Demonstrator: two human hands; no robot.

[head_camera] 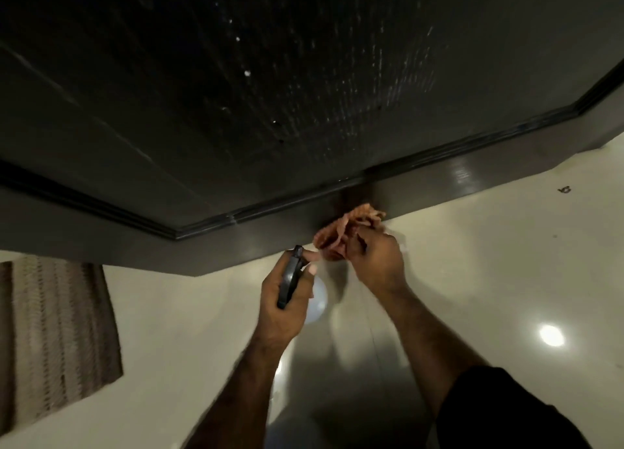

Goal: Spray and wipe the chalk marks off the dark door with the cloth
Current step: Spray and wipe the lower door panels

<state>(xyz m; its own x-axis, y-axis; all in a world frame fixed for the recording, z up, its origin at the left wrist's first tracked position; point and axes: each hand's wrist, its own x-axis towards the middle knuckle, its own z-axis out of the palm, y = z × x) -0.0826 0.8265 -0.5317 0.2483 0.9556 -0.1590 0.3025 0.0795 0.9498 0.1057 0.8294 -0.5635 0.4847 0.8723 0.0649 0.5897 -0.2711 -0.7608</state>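
Observation:
The dark door (270, 94) fills the upper half of the head view, its panel streaked with faint white marks and wet droplets. My right hand (374, 263) grips a bunched orange cloth (344, 229) against the door's bottom rail. Just left of it, my left hand (287, 300) holds a spray bottle (290, 280) by its black trigger head, nozzle pointing up toward the door; the pale bottle body shows below the fingers.
A glossy cream tiled floor (472, 263) lies below the door, with a bright lamp reflection at the right. A brown striped mat (57, 330) lies on the floor at the left. A small dark speck sits on the tiles at the far right.

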